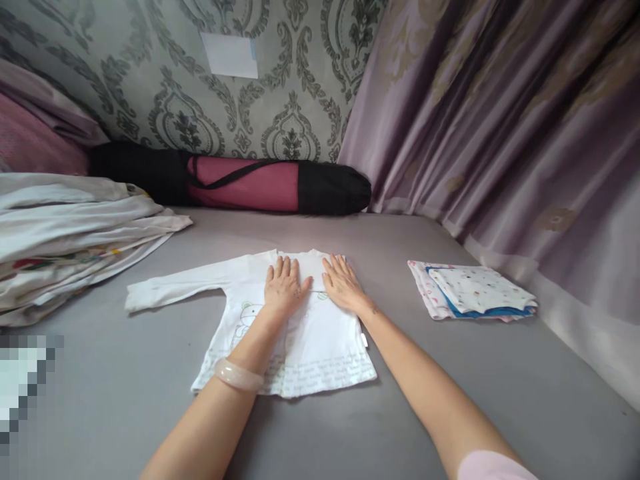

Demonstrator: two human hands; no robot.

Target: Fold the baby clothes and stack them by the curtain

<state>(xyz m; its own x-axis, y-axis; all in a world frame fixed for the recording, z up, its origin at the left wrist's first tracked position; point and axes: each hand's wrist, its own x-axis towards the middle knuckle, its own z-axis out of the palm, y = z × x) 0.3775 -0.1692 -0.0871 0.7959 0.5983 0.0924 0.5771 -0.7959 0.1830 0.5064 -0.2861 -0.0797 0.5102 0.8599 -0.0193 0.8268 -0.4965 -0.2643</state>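
In the head view, your left hand (286,287) and right hand (343,287) rest flat, fingers stretched wide, on the white shirt (313,333) mid-scene; folded cloths (483,290) lie right, a pink-and-black bag (250,185) far.

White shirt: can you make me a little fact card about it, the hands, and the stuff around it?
Shirt: white shirt, spread flat on a grey surface
Sleeves: one stretched out at the picture's left; none sticks out at the right
Left hand: palm down on the shirt's upper part; pale bangle on that arm
Right hand: palm down near the shirt's right-side shoulder
To the right: folded cloths, a white spotted one on top, blue underneath
To the left: bunched white cloth
Behind: long black-and-maroon bag
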